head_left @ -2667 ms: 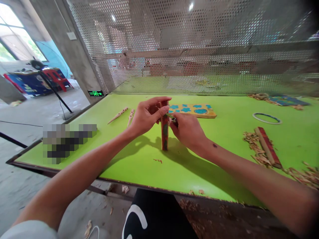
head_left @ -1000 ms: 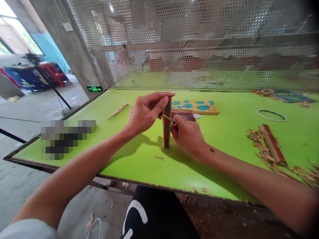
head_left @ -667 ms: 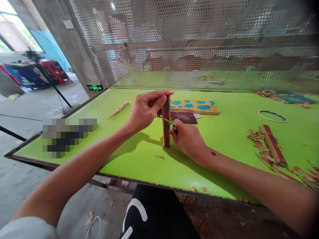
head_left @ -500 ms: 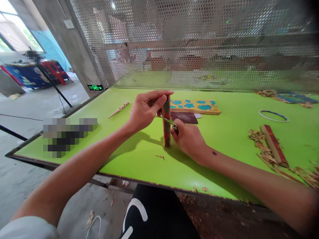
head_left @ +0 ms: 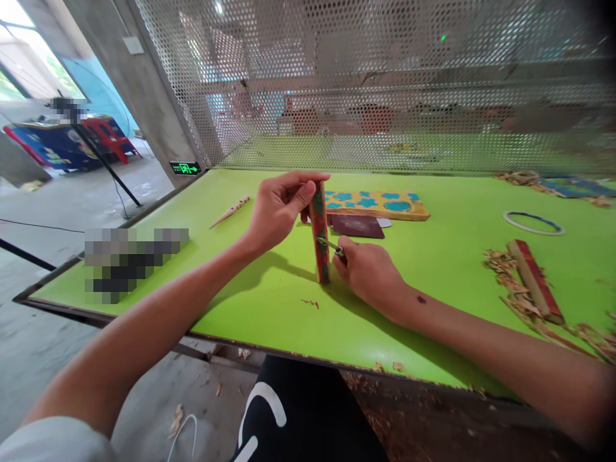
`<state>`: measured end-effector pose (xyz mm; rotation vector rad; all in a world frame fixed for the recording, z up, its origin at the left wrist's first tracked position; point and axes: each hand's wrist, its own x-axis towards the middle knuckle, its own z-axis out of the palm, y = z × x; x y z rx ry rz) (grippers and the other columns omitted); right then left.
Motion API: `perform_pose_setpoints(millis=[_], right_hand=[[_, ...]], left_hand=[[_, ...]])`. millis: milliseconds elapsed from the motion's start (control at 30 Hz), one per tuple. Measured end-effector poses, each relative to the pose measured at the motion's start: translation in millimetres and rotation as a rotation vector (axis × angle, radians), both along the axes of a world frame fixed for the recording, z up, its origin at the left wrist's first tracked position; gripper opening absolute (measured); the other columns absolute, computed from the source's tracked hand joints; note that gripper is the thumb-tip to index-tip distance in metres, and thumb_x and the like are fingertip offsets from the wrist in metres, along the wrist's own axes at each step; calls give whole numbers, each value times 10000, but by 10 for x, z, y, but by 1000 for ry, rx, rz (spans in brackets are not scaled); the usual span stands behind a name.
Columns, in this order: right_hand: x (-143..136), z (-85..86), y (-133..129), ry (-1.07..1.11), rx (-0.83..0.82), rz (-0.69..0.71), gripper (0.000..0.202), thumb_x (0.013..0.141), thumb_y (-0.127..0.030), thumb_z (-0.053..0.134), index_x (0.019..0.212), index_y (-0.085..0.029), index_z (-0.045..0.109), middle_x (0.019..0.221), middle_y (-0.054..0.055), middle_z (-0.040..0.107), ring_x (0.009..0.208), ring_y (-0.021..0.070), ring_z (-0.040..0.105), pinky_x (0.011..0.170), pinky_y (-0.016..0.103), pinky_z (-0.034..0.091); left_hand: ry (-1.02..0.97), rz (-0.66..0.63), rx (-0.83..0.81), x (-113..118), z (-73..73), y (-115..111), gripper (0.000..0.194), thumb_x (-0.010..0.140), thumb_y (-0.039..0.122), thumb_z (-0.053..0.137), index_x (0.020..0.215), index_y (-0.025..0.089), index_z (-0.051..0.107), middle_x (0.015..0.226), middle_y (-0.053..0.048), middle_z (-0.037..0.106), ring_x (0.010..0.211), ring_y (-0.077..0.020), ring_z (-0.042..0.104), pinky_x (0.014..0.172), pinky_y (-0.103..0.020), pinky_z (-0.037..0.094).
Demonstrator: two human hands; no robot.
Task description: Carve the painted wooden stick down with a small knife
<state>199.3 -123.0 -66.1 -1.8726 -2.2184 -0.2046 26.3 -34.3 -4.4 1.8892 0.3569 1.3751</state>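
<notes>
Left grip (head_left: 276,212): pinching the upper end of a narrow, red-and-dark-green mottled wooden strip (head_left: 322,264), thumb on the side, index finger lying over the top. Strip is standing nearly upright, leaning slightly left, its foot apparently resting on the bright green counter (head_left: 255,321); the hold is presumably steadying it against the tool's pressure.

Right grip (head_left: 368,273): closed around a slim, dark-handled tool with a thin metal blade (head_left: 330,244), blade pointing left and appearing to meet the strip around mid-length. Knuckles are facing up, likely for fine control.

Arms: both forearms are slanting inward, converging on the strip.

Near side of strip: small red shavings (head_left: 310,303), lying loose.

Behind strip: dark maroon flat rectangle (head_left: 359,226); yellow wooden board with turquoise shapes (head_left: 378,204).

Left of strip: pale, pointed, notched wooden stick (head_left: 231,212).

Well right of strip: red-faced wooden bar (head_left: 536,282), lying beside curled tan wood shavings (head_left: 513,285); white-and-blue ring (head_left: 533,222).
</notes>
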Motion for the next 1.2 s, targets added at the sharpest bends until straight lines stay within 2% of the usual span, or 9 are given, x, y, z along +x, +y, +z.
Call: perform_pose_setpoints(millis=[233,433,667,933,1200], right_hand=[[7,30,-48,-40,-68,9,200,957,-279,452,964,-171,620,745,66,697,557,160,492,563,324,166],[28,9,3,8,-18,25,189,944,-293,456,934,-190,613,724,57,692,556,165,493,559,318,174],[-59,112,19,33,8,0,171,961,-259,455,992,-167,595,759,63,686,579,166,516,561,314,181],[-84,75,-10,-29,-43,-23,179,977,-290,470,1013,-165,593,754,74,701,560,170,523,558,326,149],[-66,78,-26,-38,-63,-20,157,975,-283,475,985,-171,585,740,80,698,580,184,552,552,327,175]], left_hand=[[1,25,-1,-10,1,20,355,852,489,727,992,164,757,693,-18,699,550,-85,628,477,-194,507],[6,37,18,6,9,-5,365,861,509,711,988,168,745,683,-16,690,550,-87,633,473,-193,501],[16,44,12,19,19,-41,336,885,471,697,991,153,727,690,-19,689,546,-84,631,491,-198,506],[13,30,-18,12,21,-18,315,867,455,724,980,161,725,686,-14,686,550,-92,633,483,-207,508],[6,40,-27,-2,5,18,313,857,468,731,961,172,727,661,-7,681,528,-91,628,465,-201,497]])
